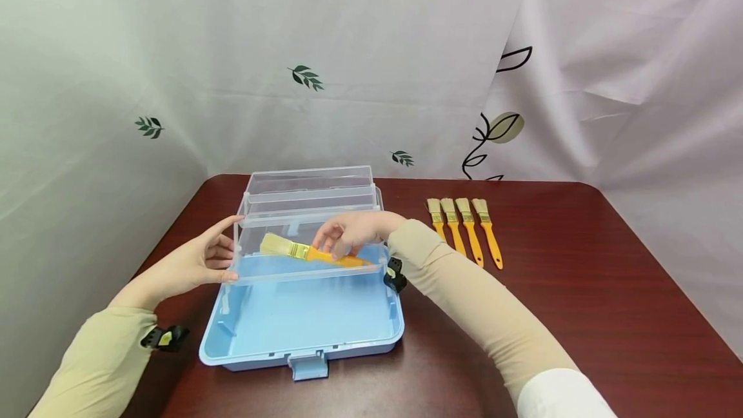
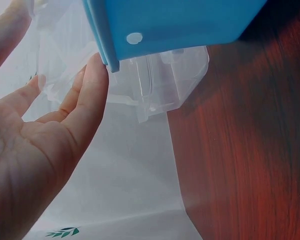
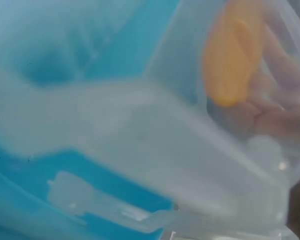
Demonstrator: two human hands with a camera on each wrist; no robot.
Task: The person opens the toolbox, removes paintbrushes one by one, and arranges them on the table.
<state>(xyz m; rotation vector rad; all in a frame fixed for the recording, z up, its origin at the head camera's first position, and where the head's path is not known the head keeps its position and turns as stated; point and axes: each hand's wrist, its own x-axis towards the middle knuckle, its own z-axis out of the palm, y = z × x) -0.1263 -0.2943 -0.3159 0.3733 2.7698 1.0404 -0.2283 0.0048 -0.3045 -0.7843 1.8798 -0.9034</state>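
A blue tool box (image 1: 310, 315) stands opened out, with clear plastic trays folded up above its base. My right hand (image 1: 351, 235) pinches the orange handle of a paintbrush (image 1: 284, 247) over the front clear tray (image 1: 313, 274). The brush lies nearly level, its pale bristles toward the left. In the right wrist view the orange handle end (image 3: 230, 65) shows blurred through clear plastic. My left hand (image 1: 197, 263) grips the left end of that tray, thumb at its near corner and forefinger at the far one.
Several more paintbrushes (image 1: 467, 228) lie side by side on the dark red table (image 1: 551, 302), to the right of the box. Behind the table hangs a pale curtain (image 1: 348, 69) with leaf prints. A blue latch (image 1: 309, 366) juts from the box's front.
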